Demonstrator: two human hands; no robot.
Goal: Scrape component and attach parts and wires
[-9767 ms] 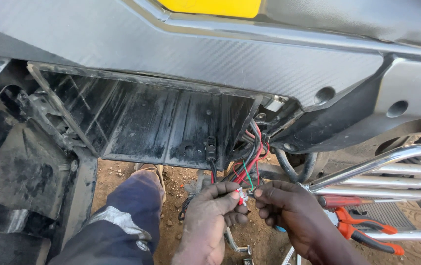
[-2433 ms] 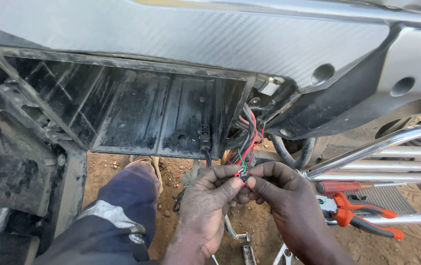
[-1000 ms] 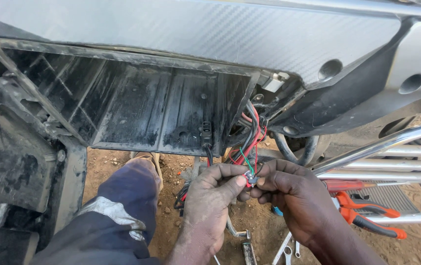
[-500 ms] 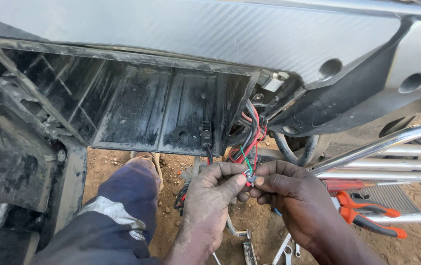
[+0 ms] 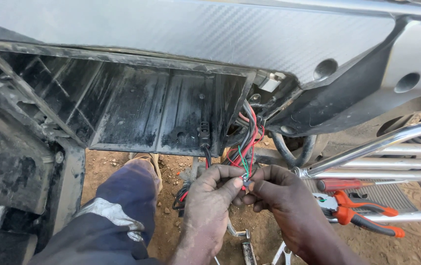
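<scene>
Where the frame begins at the left, a grimy black panel (image 5: 9, 162) stands beside an open, ribbed black compartment (image 5: 137, 108) under a grey carbon-patterned body panel (image 5: 196, 34). Below it, the person's knee in dark blue trousers (image 5: 122, 206) with a pale reflective band rests over reddish dirt ground (image 5: 171, 167). Next comes the left hand (image 5: 210, 203), dusty, its thumb and forefinger pinched shut on the ends of the wire bundle (image 5: 245, 147), a cluster of red, green and black wires that hangs out of the gap at the compartment's right edge. The pinched wire tips sit between the two hands, just below the compartment's lower corner. Touching it from the other side, the right hand (image 5: 279, 196) has its fingers closed on the same wire ends, fingertip to fingertip with the left. Further right, a red-handled screwdriver (image 5: 343, 184) and orange-handled pliers (image 5: 358, 211) lie on a chrome tube rack (image 5: 392, 142), near the right wrist.
</scene>
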